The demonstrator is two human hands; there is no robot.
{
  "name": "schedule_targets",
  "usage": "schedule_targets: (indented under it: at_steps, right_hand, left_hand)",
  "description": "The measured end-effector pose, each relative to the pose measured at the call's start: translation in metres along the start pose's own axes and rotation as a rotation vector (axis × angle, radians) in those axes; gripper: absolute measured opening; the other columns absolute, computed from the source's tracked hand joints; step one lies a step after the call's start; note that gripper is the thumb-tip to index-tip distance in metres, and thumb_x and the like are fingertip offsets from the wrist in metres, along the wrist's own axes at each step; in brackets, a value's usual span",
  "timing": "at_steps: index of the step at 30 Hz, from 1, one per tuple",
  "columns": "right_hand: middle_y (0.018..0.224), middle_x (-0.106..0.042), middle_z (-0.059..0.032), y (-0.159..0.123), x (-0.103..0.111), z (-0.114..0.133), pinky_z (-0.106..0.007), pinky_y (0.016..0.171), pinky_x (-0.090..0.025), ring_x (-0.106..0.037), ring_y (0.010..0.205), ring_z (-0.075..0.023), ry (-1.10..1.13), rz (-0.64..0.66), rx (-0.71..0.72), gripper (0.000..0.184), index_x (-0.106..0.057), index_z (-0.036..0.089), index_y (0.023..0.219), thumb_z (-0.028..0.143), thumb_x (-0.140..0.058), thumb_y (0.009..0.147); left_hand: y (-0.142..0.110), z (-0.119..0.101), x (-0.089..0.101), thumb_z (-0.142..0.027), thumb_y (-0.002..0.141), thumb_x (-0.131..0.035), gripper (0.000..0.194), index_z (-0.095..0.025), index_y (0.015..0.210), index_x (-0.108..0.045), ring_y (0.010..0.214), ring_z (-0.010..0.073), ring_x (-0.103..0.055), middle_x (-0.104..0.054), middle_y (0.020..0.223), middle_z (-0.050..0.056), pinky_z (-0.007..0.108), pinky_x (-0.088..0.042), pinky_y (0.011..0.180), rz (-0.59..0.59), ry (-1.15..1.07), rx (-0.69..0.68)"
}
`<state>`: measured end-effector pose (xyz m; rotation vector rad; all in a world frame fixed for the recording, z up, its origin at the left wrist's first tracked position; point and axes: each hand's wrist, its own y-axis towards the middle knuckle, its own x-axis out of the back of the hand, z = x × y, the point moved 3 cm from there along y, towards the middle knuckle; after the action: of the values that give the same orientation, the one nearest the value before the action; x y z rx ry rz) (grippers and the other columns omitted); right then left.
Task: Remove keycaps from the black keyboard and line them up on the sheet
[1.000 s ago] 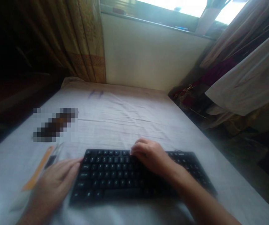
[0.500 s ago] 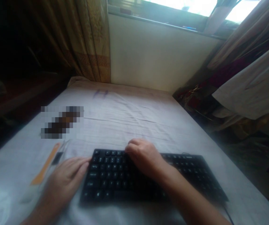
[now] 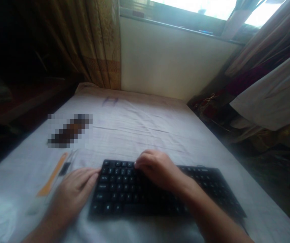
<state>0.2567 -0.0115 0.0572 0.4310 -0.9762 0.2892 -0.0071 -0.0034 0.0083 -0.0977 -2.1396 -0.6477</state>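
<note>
A black computer keyboard (image 3: pixel 124 189) with white-marked keys lies on a pale sheet. My left hand (image 3: pixel 78 184) is at its left side, thumb and fingers close together, with the fingertips pressed against the upper left edge. Over the top rows of keys, left of the middle, sits my right hand (image 3: pixel 156 167). Its fingers are curled together, tips down at the function-key row; what they hold, if anything, is hidden. My right hand and forearm cover many of the middle keys.
Left of my left hand lie an orange flat-ended tool (image 3: pixel 52 175) and a dark small item (image 3: pixel 65 168) in what looks like clear wrap. A pixelated dark object (image 3: pixel 70 131) rests farther back. A curtain (image 3: pixel 99 44), a wall (image 3: pixel 160 57) and hanging cloth (image 3: pixel 273 98) border the sheet.
The view has shifted slightly, so the keyboard's left end and the orange tool appear a little farther right. Both hands keep nearly the same places on the keyboard.
</note>
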Motion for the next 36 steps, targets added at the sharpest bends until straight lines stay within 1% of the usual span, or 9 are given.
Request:
schedule_targets:
  at_steps: [2, 7, 11, 15, 18, 22, 25, 30, 36]
  right_hand:
    - [0.088, -0.072, -0.0042, 0.005, -0.003, -0.001, -0.025, 0.074, -0.051, -0.066, 0.078, -0.0145, 0.015, -0.011, 0.007, 0.015, -0.071, 0.020, 0.083, 0.009, -0.061, 0.084]
    - [0.087, -0.071, -0.0043, 0.014, -0.011, 0.003, -0.024, 0.072, -0.051, -0.065, 0.077, -0.0139, 0.022, 0.013, 0.020, 0.014, -0.071, 0.019, 0.082, 0.010, -0.061, 0.085]
    - [0.085, -0.070, -0.0049, 0.016, -0.010, 0.006, -0.024, 0.070, -0.050, -0.064, 0.075, -0.0142, -0.018, 0.019, 0.025, 0.013, -0.071, 0.018, 0.081, 0.009, -0.062, 0.083]
    - [0.087, -0.071, -0.0043, 0.024, -0.012, 0.011, -0.023, 0.070, -0.050, -0.065, 0.075, -0.0134, 0.024, -0.014, 0.058, 0.013, -0.071, 0.019, 0.083, 0.011, -0.061, 0.084]
    - [0.089, -0.071, -0.0037, 0.035, -0.019, 0.017, -0.024, 0.073, -0.050, -0.065, 0.078, -0.0137, 0.060, -0.037, 0.074, 0.012, -0.071, 0.020, 0.083, 0.013, -0.061, 0.086]
    - [0.090, -0.072, -0.0041, 0.045, -0.032, 0.021, -0.024, 0.074, -0.051, -0.066, 0.078, -0.0145, 0.071, 0.000, 0.065, 0.012, -0.072, 0.019, 0.082, 0.012, -0.063, 0.085]
    - [0.088, -0.072, -0.0038, 0.041, -0.033, 0.017, -0.024, 0.074, -0.052, -0.066, 0.077, -0.0144, 0.065, 0.004, 0.052, 0.016, -0.072, 0.019, 0.079, 0.008, -0.062, 0.083]
    - [0.087, -0.071, -0.0040, 0.025, -0.022, 0.004, -0.025, 0.073, -0.052, -0.066, 0.078, -0.0145, 0.082, -0.024, 0.047, 0.016, -0.072, 0.019, 0.080, 0.007, -0.061, 0.084]
    - [0.089, -0.071, -0.0044, 0.009, -0.012, -0.005, -0.026, 0.075, -0.052, -0.066, 0.079, -0.0149, 0.087, -0.018, 0.017, 0.017, -0.072, 0.019, 0.082, 0.006, -0.061, 0.084]
  left_hand:
    - [0.000, 0.000, 0.000, -0.049, 0.089, -0.048, 0.035, -0.028, 0.092, -0.075, 0.083, 0.0219, -0.073, -0.079, 0.090, 0.002, 0.036, -0.059, 0.079, 0.001, 0.004, -0.004]
    - [-0.001, 0.001, -0.001, -0.046, 0.088, -0.050, 0.032, -0.028, 0.095, -0.075, 0.085, 0.0222, -0.073, -0.078, 0.092, 0.002, 0.038, -0.058, 0.079, 0.026, -0.001, -0.022]
    - [0.001, -0.001, 0.000, -0.048, 0.088, -0.049, 0.034, -0.027, 0.093, -0.075, 0.084, 0.0225, -0.073, -0.079, 0.090, 0.003, 0.039, -0.058, 0.080, 0.022, -0.010, 0.013]
    - [0.002, -0.005, 0.001, -0.048, 0.089, -0.046, 0.037, -0.028, 0.093, -0.076, 0.084, 0.0224, -0.073, -0.079, 0.089, 0.003, 0.037, -0.058, 0.080, 0.024, -0.011, 0.016]
    - [0.002, -0.007, 0.001, -0.048, 0.090, -0.046, 0.036, -0.028, 0.093, -0.075, 0.085, 0.0221, -0.073, -0.079, 0.090, 0.002, 0.036, -0.058, 0.080, 0.024, -0.004, 0.012]
    - [0.001, -0.005, 0.001, -0.047, 0.091, -0.045, 0.036, -0.027, 0.093, -0.075, 0.084, 0.0216, -0.073, -0.078, 0.089, 0.002, 0.035, -0.058, 0.078, 0.022, -0.016, 0.002]
    - [0.001, -0.004, 0.000, -0.046, 0.091, -0.046, 0.035, -0.027, 0.095, -0.075, 0.085, 0.0218, -0.073, -0.078, 0.090, 0.002, 0.035, -0.058, 0.079, 0.024, -0.020, -0.003]
    - [0.000, -0.004, -0.001, -0.046, 0.090, -0.048, 0.033, -0.027, 0.095, -0.075, 0.085, 0.0218, -0.073, -0.079, 0.092, 0.002, 0.037, -0.058, 0.080, 0.016, -0.028, -0.012]
    - [-0.001, -0.002, -0.001, -0.044, 0.091, -0.048, 0.032, -0.026, 0.096, -0.074, 0.085, 0.0212, -0.072, -0.078, 0.091, 0.002, 0.037, -0.058, 0.080, 0.000, -0.013, -0.040]
